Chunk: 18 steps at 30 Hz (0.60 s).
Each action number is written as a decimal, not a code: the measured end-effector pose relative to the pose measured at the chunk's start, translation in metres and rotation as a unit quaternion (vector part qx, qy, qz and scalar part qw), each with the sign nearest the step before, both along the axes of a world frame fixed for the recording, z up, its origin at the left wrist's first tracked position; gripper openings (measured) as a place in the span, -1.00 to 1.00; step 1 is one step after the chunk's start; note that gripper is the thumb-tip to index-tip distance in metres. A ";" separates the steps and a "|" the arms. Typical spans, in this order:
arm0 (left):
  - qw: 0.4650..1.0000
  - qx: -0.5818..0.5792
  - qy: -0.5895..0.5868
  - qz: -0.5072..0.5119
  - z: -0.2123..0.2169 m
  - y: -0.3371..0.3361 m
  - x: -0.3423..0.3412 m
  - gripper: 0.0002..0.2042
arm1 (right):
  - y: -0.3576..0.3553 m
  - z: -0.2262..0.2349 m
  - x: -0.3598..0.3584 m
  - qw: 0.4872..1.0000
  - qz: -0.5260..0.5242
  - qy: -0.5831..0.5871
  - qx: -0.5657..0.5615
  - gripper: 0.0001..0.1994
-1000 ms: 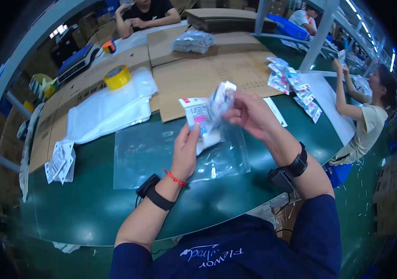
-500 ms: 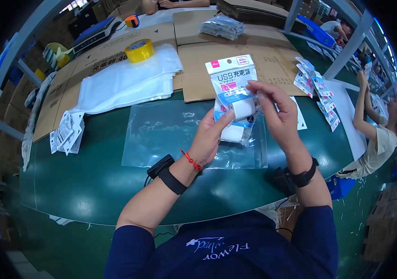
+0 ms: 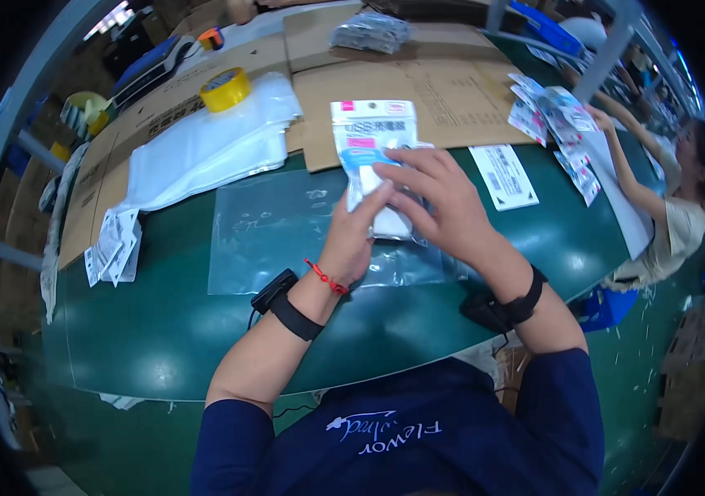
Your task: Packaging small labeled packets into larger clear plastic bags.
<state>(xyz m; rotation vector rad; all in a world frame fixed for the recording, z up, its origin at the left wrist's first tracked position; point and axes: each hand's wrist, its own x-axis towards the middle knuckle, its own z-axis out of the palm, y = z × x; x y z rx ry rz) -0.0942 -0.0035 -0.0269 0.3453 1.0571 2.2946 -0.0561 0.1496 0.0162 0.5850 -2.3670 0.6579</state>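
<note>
Green table (image 3: 162, 331) under the fingers, a printed packet (image 3: 375, 126) between both hands.
Brown cardboard (image 3: 419, 91) lies beyond the fingertips; a clear plastic sheet (image 3: 261, 240) lies flat beneath them. The packet stands up between the fingers, header away from the wrists; whether others are stacked behind it, I cannot tell. The right hand (image 3: 450, 207) has its fingers loosely spread over the packet's right side; whether they pinch, I cannot tell. The left hand (image 3: 351, 236) holds the lower left, thumb across the front, other fingers mostly hidden. A white card (image 3: 504, 177) lies right of the right fingers. A firm left thumb and light right fingertips should steady the packet without creasing its film.
</note>
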 end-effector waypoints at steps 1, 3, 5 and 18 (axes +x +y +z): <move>0.999 0.009 0.009 0.029 0.000 0.003 -0.001 -0.60 | 0.007 -0.001 -0.001 1.000 0.012 0.016 -0.013 -0.59; 0.997 0.011 0.027 0.065 0.003 0.006 -0.001 -0.60 | 0.015 -0.006 -0.004 0.993 -0.022 0.027 -0.117 -0.50; 0.996 -0.017 0.051 0.077 0.003 0.002 -0.003 -0.59 | 0.015 -0.011 -0.015 0.954 -0.097 -0.067 -0.276 -0.38; 0.965 -0.117 0.162 0.170 0.000 0.008 -0.001 -0.48 | 0.026 -0.005 -0.025 0.851 0.087 -0.225 -0.466 -0.74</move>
